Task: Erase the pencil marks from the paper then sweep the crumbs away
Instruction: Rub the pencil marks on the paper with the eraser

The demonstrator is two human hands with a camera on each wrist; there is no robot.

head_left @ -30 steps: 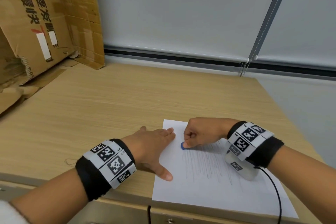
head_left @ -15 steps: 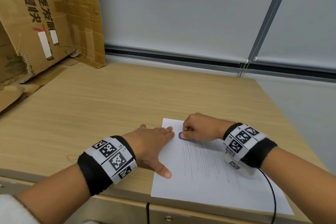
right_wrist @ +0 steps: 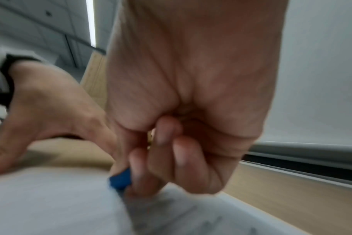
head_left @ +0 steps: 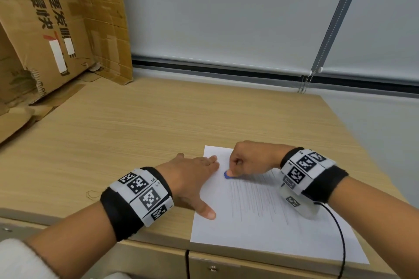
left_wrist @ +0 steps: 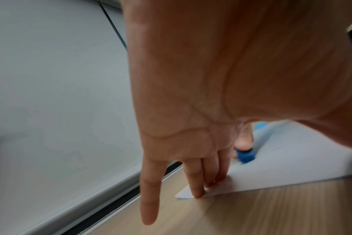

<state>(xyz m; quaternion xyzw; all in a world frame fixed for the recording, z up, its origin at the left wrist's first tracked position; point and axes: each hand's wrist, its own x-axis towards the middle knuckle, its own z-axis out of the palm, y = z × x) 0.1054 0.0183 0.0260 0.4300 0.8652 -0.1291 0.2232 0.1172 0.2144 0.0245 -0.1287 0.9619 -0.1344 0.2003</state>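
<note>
A white sheet of paper (head_left: pixel 267 231) lies near the front edge of the wooden desk, covered with grey vertical pencil strokes (head_left: pixel 256 201). My right hand (head_left: pixel 247 159) pinches a small blue eraser (head_left: pixel 226 174) and presses it on the sheet at the upper left end of the strokes; the eraser (right_wrist: pixel 120 179) shows blurred in the right wrist view, and as a blue block (left_wrist: pixel 245 155) in the left wrist view. My left hand (head_left: pixel 192 179) lies flat with straight fingers on the sheet's left edge and far corner (left_wrist: pixel 183 194), holding it down.
Flattened cardboard boxes (head_left: pixel 45 29) lean against the wall at the back left. A roller blind with a bead chain (head_left: pixel 305 84) hangs behind the desk (head_left: pixel 136 131). A black cable (head_left: pixel 340 233) runs from my right wrist over the sheet's right part and the front edge.
My right hand has rubbed the eraser back and forth: away toward the sheet's top edge half a second ago, now back at the strokes' upper ends. The left hand stays put.
</note>
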